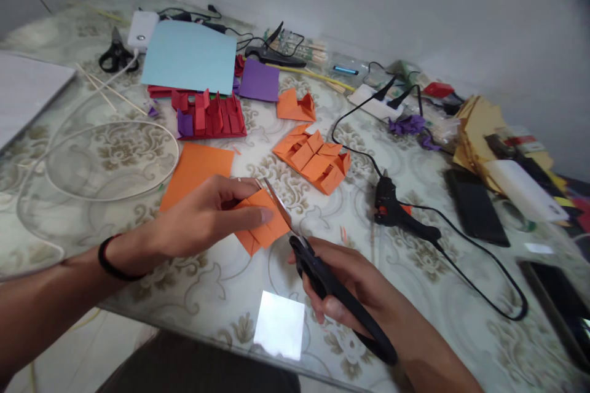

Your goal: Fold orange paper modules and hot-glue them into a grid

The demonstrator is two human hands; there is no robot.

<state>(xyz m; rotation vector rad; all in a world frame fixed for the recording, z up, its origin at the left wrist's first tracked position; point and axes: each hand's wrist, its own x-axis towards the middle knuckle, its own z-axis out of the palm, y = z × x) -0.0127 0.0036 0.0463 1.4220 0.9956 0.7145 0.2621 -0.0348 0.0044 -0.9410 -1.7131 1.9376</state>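
Note:
Pinched between the thumb and fingers of my left hand (216,215) is a folded piece of orange paper (265,227). My right hand (341,282) is closed around the black handles of a pair of scissors (341,298). Their blades lie along the right edge of the folded paper; I cannot tell whether they are cutting into it. Under and behind my left hand lies a flat orange sheet (203,166). Folded orange paper pieces (313,156) sit just beyond the blades, with another orange folded piece (295,105) farther back.
Right of my hands lies a black glue gun (401,212) with a looping cord. Red folded pieces (212,116), a light blue sheet (190,55), a purple square (259,80) and other black scissors (116,55) lie farther back. Phones (477,206) rest at the right; a white cable (113,198) loops at left.

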